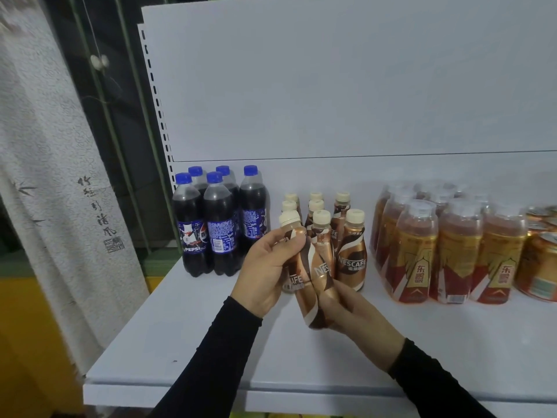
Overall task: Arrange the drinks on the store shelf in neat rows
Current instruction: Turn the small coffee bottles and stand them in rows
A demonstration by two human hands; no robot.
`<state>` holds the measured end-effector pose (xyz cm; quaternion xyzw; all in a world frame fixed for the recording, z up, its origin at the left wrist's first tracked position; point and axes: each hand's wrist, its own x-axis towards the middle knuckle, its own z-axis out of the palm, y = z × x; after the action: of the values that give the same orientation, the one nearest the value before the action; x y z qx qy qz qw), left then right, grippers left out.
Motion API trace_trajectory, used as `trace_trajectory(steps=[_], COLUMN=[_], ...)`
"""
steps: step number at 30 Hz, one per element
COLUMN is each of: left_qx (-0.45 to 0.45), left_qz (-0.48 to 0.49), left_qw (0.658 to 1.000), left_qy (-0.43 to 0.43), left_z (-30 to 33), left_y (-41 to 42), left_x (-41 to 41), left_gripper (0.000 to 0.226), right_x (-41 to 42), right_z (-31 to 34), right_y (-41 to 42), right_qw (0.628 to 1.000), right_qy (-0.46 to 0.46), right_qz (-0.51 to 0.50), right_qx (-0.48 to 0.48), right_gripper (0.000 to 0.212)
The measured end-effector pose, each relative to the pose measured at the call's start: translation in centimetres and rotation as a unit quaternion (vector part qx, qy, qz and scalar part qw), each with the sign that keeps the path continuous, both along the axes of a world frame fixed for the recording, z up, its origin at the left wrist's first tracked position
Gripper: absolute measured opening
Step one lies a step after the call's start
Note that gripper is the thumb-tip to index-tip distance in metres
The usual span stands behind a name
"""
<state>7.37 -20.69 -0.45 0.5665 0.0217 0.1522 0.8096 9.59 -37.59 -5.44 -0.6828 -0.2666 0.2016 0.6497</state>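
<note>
Several brown Nescafé coffee bottles (351, 251) with cream caps stand in short rows at the middle of the white shelf (187, 342). One Nescafé bottle (309, 300) is tilted at the front of the group, lifted off the shelf. My left hand (265, 273) grips its neck and shoulder. My right hand (355, 312) holds its lower end from below. Both hands hide part of the front bottles behind it.
Several dark Pepsi bottles (220, 224) with blue caps stand at the shelf's left end. Gold-and-red drink bottles (416, 251) fill the right side, with orange cans (539, 267) beyond them. A white back panel (331, 86) rises behind. A patterned hanging cloth (45, 176) is to the left.
</note>
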Motion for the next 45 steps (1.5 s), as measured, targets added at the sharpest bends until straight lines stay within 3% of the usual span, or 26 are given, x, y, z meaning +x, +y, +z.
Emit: trace_trajectory(steps=[2,4,8,11,14,17,19,23,28,32,36,39,45], left_qx=[0.010,0.019,0.024,0.016,0.015,0.019,0.030,0.042,0.060,0.085,0.052,0.001,-0.060], left_qz=[0.000,-0.005,-0.032,-0.022,-0.004,0.016,0.026,0.035,-0.020,-0.016,0.023,0.039,0.049], left_qw=[1.000,1.000,0.999,1.000,1.000,1.000,0.999,0.998,0.998,0.996,0.998,0.999,0.996], left_qy=[-0.006,-0.015,-0.001,0.007,-0.002,-0.015,-0.022,-0.026,-0.006,-0.014,-0.014,-0.002,0.044], left_z=[0.0,0.1,0.3,0.2,0.3,0.8,1.0,0.9,0.8,0.9,1.8,2.8,4.6], left_y=[-0.3,-0.5,-0.3,-0.2,-0.3,-0.6,-0.7,-0.6,-0.2,0.4,1.0,1.4,1.6], left_x=[-0.1,-0.2,-0.2,-0.2,-0.2,-0.3,-0.3,-0.3,-0.9,-1.2,-1.0,-0.8,-0.5], left_gripper=[0.029,0.031,0.032,0.037,0.038,0.036,0.036,0.029,0.032,0.040,0.039,0.042,0.025], right_x=[-0.1,-0.2,-0.3,0.0,0.1,-0.1,0.0,0.0,-0.1,0.2,0.2,0.4,1.0], right_z=[0.2,0.2,0.0,-0.1,-0.2,0.2,0.4,0.5,0.6,1.0,2.3,3.4,4.8], right_y=[0.0,-0.2,-0.2,-0.2,-0.3,-0.1,-0.1,0.0,0.2,0.4,0.5,0.6,1.6], right_qw=[0.998,0.999,0.989,0.983,0.989,1.000,0.998,0.997,0.992,0.992,0.994,0.982,0.947], right_qy=[-0.046,-0.025,0.086,0.129,0.103,-0.019,-0.062,-0.033,0.048,0.061,-0.047,-0.175,-0.320], right_qz=[-0.026,-0.025,-0.004,0.003,0.000,-0.002,-0.020,-0.028,-0.003,0.011,0.031,0.059,0.003], right_qx=[-0.015,0.032,0.120,0.133,0.110,0.020,0.005,0.063,0.116,0.111,0.095,0.045,0.024], right_gripper=[0.053,0.043,0.043,0.047,0.052,0.068,0.058,0.037,0.037,0.042,0.050,0.090,0.091])
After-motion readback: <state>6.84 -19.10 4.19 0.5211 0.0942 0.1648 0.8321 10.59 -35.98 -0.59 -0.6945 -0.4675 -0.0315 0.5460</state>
